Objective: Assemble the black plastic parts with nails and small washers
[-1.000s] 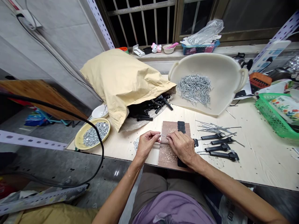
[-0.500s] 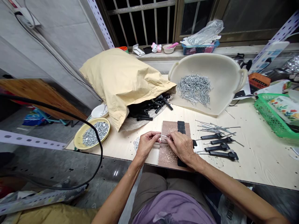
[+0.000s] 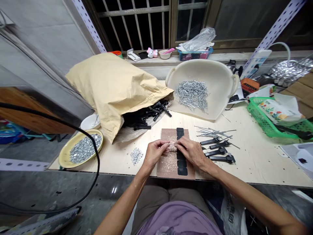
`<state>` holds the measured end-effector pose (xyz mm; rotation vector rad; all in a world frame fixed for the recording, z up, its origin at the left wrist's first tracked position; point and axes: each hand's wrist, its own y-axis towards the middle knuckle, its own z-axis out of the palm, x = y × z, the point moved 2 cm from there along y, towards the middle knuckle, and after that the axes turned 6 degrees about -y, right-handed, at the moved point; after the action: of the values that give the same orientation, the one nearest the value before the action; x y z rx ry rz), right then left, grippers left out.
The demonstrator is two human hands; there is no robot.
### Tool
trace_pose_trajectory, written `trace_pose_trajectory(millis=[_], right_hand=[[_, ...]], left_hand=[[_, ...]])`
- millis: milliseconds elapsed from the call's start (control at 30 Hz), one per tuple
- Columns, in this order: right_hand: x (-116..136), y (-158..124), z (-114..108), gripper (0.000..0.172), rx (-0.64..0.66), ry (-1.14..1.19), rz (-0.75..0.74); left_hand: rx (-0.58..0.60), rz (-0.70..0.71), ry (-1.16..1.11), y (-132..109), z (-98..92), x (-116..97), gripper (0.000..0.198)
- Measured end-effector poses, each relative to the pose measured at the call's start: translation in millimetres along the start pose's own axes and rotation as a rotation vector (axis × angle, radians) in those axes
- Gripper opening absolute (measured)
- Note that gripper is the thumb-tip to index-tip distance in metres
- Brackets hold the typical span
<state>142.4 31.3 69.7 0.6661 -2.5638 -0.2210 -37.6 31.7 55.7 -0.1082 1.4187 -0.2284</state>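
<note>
My left hand (image 3: 154, 152) and my right hand (image 3: 191, 150) meet over a brown board (image 3: 168, 163) at the table's near edge. Both pinch a thin metal pin (image 3: 172, 144) between their fingertips, each at one end. A row of small black pieces (image 3: 180, 154) runs down the board under my right hand. Just right of that hand lie several black clips with pins in them (image 3: 217, 150) and a loose bunch of long pins (image 3: 214, 132).
A tan sack (image 3: 112, 86) spills black plastic parts (image 3: 146, 116). A cream tray (image 3: 217, 98) holds a heap of pins. A yellow plate (image 3: 65, 153) of small metal bits sits at the left, a small pile (image 3: 136, 154) beside the board, a green basket (image 3: 264, 122) right.
My hands stay pinched on the pin, a little closer together. The camera has swung rightward, so everything sits further left in view.
</note>
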Motion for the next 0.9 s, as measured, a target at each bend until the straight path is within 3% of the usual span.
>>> trace_pose_trajectory(millis=[167,267,433,567,700,767,900], right_hand=[[-39,0,-23,0.023,0.019,-0.046,-0.011],[-67,8,-23,0.024,0.012,-0.120,0.004],[-103,31,-14,0.026,0.007,-0.164,-0.008],[-98,24,-7,0.024,-0.008,-0.161,-0.106],[-70,-5,-2,0.030,0.080,-0.156,-0.421],[-67,-7,-3,0.031,0.104,-0.159,-0.503],[-83,14,-7,0.026,-0.042,-0.201,-0.255]], left_hand=[[0.093,0.026,0.020,9,22.8,4,0.044],[0.031,0.101,0.154,13,22.5,11,0.055],[-0.040,0.302,0.478,12,19.8,24,0.046],[-0.070,0.359,0.557,11,22.6,28,0.043],[-0.105,0.334,0.532,11,22.7,28,0.043],[-0.115,0.302,0.505,10,22.3,27,0.044],[-0.145,0.268,0.470,8,22.2,25,0.044]])
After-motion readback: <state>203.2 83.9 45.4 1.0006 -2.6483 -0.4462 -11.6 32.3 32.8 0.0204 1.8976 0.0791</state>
